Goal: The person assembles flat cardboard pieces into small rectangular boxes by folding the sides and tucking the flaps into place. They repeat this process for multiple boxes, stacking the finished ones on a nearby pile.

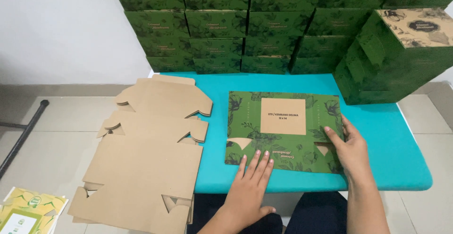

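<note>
A flat green floral box blank (283,130) with a tan square panel in its middle lies on the turquoise table (406,144). My left hand (252,184) lies flat, fingers together, pressing on the blank's near edge. My right hand (347,144) rests on the blank's right side, fingers touching a flap near a cut-out. Neither hand grips anything.
A stack of unfolded brown cardboard blanks (146,158) overhangs the table's left side. Assembled green boxes (226,21) are stacked along the back wall, and more stand at the right (391,54). Yellow-green printed cards (28,210) lie on the floor at lower left.
</note>
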